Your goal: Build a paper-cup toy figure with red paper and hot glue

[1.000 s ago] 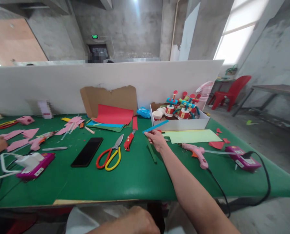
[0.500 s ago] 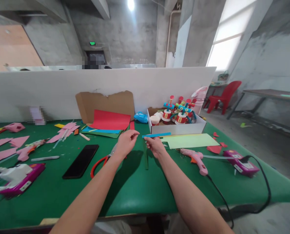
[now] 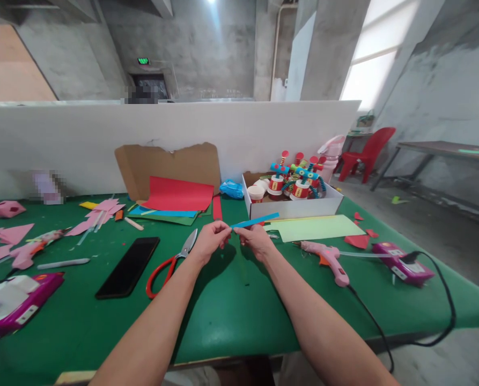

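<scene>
A thin blue paper strip [image 3: 259,219] is held above the green table [image 3: 231,300]. My left hand [image 3: 210,241] pinches its near end with closed fingers. My right hand [image 3: 256,239] grips the strip just beside it, fingers closed too. The strip's far end points right toward a white box [image 3: 328,206] of colourful paper-cup figures. Red-and-yellow-handled scissors [image 3: 170,264] lie just left of my left hand.
A black phone [image 3: 128,259] lies left of the scissors. A pink glue gun [image 3: 328,257] and a magenta power strip [image 3: 398,260] with black cable sit on the right. Red, blue and green sheets [image 3: 178,195] lean on cardboard at the back. Pink scraps lie far left.
My left arm came up from below the table edge to the strip and now pinches it. My right hand kept the strip and drew it slightly nearer.
</scene>
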The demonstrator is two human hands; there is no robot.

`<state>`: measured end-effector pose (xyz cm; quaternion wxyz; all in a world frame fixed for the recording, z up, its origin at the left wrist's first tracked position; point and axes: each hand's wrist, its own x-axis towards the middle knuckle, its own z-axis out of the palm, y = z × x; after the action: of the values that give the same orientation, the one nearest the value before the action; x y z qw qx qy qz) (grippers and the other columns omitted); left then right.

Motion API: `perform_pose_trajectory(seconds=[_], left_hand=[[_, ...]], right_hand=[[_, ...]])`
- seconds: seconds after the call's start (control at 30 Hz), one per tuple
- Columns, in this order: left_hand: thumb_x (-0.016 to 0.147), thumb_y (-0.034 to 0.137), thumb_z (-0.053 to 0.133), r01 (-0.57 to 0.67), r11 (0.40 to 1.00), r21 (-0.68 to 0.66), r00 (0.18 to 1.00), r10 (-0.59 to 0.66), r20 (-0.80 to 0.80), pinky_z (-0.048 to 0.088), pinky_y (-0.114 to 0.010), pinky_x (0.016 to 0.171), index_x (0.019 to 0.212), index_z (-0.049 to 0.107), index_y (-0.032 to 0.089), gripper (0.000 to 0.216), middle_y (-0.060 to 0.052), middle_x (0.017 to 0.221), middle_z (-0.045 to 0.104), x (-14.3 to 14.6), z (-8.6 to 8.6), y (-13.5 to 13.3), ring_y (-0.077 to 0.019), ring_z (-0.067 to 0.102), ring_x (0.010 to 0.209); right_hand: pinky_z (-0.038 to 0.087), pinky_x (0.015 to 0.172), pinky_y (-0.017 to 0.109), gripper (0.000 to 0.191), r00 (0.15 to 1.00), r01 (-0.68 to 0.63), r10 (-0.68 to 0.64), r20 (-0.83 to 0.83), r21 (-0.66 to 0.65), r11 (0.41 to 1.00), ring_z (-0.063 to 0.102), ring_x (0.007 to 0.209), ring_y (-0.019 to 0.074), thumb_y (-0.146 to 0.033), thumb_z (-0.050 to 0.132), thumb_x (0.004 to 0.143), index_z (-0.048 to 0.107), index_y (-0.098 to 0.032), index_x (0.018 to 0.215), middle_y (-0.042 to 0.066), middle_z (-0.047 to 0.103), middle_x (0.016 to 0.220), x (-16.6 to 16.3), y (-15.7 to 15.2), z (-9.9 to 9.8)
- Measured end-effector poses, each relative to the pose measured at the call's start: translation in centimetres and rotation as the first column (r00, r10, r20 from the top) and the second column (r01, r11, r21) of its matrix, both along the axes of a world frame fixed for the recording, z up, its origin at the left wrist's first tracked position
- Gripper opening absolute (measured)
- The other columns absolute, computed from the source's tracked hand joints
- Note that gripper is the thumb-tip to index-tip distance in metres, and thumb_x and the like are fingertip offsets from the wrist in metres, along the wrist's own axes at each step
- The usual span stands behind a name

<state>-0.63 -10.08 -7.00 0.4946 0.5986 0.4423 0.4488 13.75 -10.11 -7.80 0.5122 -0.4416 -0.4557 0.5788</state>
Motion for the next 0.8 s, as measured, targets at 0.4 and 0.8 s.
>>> perform_pose_trajectory(seconds=[0.4,0.8], left_hand=[[0.068,0.044,0.066,-0.019,1.000,-0.020,0.999,0.020,0.042,0.037,-0.020,0.046,0.068,0.056,0.017,0.030,0.004,0.056,0.054,-0.2,-0.2,-0.1,-0.0082,0.048,0.048],[0.065,0.023,0.076,-0.200,0.941,-0.272,0.842,0.307,0.443,0.049,-0.020,0.053,0.071,0.056,0.016,0.022,0.002,0.060,0.063,-0.8,0.3,0.5,-0.0070,0.057,0.051]], right_hand=[[0.034,0.047,0.023,0.025,0.997,-0.040,0.038,0.074,0.024,0.999,0.043,0.046,0.0081,-0.033,0.079,0.056,0.062,-0.016,0.063,-0.004,0.054,0.050,0.5,0.0,-0.3],[0.047,0.061,0.025,0.025,0.905,0.424,-0.416,-0.093,0.104,0.900,0.053,0.058,0.0103,-0.042,0.071,0.066,0.059,-0.020,0.069,0.000,0.064,0.068,3.5,1.8,1.0]])
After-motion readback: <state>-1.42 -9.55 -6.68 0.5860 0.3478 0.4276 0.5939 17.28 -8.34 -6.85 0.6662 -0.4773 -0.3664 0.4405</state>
